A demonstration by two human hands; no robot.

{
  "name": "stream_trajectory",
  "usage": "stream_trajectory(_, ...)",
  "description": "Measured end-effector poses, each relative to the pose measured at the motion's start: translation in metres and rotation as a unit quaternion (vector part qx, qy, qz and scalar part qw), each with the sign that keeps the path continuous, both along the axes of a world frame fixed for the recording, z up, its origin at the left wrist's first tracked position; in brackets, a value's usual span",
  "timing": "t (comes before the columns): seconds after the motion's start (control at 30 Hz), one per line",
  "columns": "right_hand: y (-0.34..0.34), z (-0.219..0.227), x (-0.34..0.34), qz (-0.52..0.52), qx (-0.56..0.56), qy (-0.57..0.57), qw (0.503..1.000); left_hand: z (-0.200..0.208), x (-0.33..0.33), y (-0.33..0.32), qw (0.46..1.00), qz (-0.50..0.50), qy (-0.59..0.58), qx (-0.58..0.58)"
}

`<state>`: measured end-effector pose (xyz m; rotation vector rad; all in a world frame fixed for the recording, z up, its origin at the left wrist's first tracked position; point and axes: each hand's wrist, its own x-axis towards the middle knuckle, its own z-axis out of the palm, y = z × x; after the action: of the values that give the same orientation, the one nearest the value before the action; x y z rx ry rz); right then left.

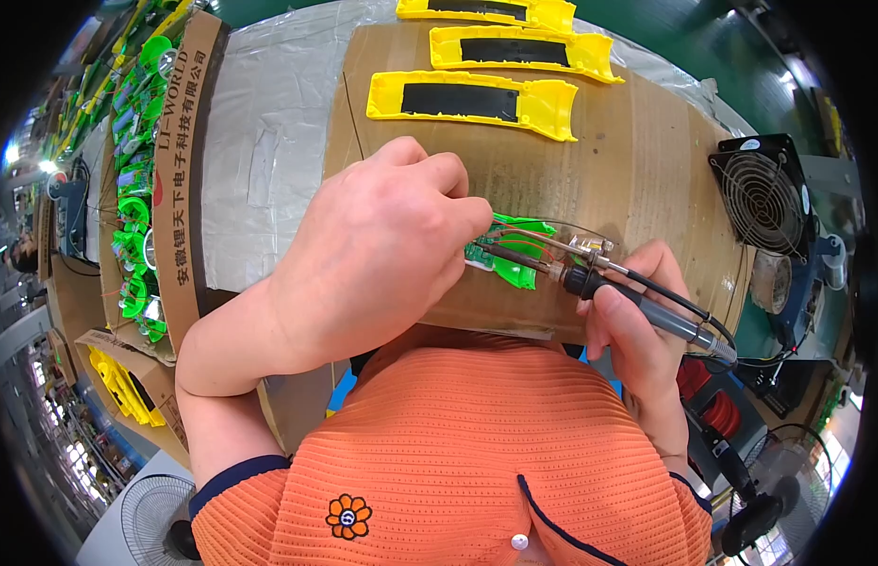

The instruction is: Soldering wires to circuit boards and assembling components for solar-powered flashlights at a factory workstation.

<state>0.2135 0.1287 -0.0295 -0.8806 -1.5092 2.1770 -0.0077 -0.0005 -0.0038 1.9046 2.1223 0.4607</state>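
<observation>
My right hand (642,316) grips a soldering iron (661,319) with a grey handle and a thin metal tube fixed alongside. Its tip points left at a green circuit board (478,253) set in a bright green plastic part (519,269). Fine red and dark wires run over that part. From the left, my left hand (392,226) reaches across with curled fingers closed at the board's edge. The back of that hand hides what its fingertips pinch. A small clear piece (590,245) lies just beyond the iron.
Yellow plastic shells (472,102) with black pads lie at the far side of the cardboard work surface (646,151). A long carton (189,160) at left borders many green parts (132,217). A black fan (760,198) stands at right. More yellow shells (126,389) sit in a box lower left.
</observation>
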Motion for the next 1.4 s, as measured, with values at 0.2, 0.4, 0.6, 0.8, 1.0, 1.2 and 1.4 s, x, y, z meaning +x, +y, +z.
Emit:
stream_trajectory(0.2, 0.003, -0.008, 0.006, -0.006, 0.008, 0.021, 1.0, 0.003, 0.0, 0.001, 1.0, -0.007, 0.008, -0.008)
stream_trajectory(0.4, 0.015, -0.011, 0.014, -0.094, -0.008, 0.139, 0.986, 0.002, 0.0, 0.001, 1.0, -0.009, 0.01, -0.011)
stream_trajectory(0.6, 0.037, -0.024, 0.025, -0.219, -0.038, 0.149, 0.964, 0.004, 0.002, 0.001, 0.999, -0.016, 0.021, -0.019)
stream_trajectory(0.8, 0.042, -0.033, 0.027, -0.236, -0.06, 0.161, 0.956, 0.012, -0.014, 0.007, 0.998, -0.061, -0.031, -0.015)
stream_trajectory(1.0, 0.044, -0.034, 0.02, -0.222, -0.076, 0.185, 0.954, -0.016, -0.047, 0.029, 0.995, -0.033, 0.055, 0.077)
stream_trajectory(1.2, 0.055, -0.047, 0.04, -0.23, -0.256, 0.213, 0.915, -0.016, -0.014, 0.036, 0.983, -0.082, 0.038, 0.157)
stream_trajectory(1.4, 0.044, -0.024, 0.033, -0.199, -0.133, 0.177, 0.955, -0.034, 0.044, 0.058, 0.979, -0.11, 0.124, 0.122)
